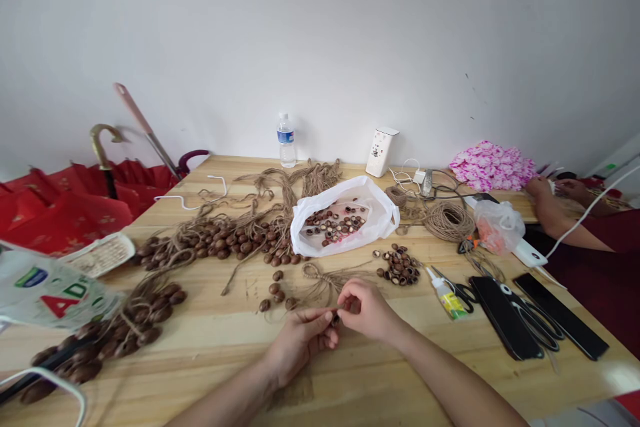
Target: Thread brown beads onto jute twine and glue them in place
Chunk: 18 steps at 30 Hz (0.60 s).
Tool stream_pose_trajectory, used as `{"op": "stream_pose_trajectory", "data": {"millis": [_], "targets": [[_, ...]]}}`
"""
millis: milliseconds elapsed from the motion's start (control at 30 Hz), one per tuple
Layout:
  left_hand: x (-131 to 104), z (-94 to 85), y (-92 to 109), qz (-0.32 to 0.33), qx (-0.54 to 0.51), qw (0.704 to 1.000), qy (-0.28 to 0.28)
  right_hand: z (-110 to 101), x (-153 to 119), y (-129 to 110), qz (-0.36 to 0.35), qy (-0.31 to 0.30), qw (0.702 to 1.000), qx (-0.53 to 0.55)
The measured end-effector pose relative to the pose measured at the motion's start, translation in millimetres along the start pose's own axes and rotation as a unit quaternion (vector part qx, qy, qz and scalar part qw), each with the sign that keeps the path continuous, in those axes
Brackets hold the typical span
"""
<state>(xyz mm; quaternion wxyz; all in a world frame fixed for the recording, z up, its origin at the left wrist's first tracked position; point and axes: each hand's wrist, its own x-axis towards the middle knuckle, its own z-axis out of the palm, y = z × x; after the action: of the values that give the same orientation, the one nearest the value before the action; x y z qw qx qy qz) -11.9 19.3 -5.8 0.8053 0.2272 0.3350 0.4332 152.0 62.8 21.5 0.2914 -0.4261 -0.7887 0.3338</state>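
Close to the table's front, my left hand (304, 339) is closed round a small brown nut shell (335, 320), partly hidden by the fingers. My right hand (369, 310) meets it from the right, thumb and fingertips pinched together just above the shell; whatever is in that pinch is too small to make out. Behind both hands lies a looped bundle of twine (320, 277), its loose strands running toward them. Several whole brown nuts (274, 289) sit to the left of that bundle. A pile of halved shells (400, 267) is beyond my right hand.
An opened white plastic bag (345, 250) holds more shells. Strung nuts (225, 240) spread leftward. At right are a glue bottle (447, 295), scissors (533, 320), a black phone (505, 317) and a twine coil (449, 221). Another person's arm (565, 220) reaches in far right.
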Motion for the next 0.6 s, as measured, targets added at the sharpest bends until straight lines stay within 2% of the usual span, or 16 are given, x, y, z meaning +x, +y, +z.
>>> {"op": "stream_pose_trajectory", "data": {"millis": [267, 467, 600], "targets": [[0, -2.1, -2, 0.003, 0.003, 1.000, -0.003, 2, -4, -1, -0.039, 0.011, 0.999, -0.015], [1, -1.4, 0, 0.007, -0.011, 1.000, -0.001, 0, -10, -10, -0.083, 0.031, 0.990, -0.112], [-1, 1.4, 2, 0.012, -0.014, 1.000, -0.009, -3, -9, -11, -0.076, 0.027, 0.992, -0.099]]}}
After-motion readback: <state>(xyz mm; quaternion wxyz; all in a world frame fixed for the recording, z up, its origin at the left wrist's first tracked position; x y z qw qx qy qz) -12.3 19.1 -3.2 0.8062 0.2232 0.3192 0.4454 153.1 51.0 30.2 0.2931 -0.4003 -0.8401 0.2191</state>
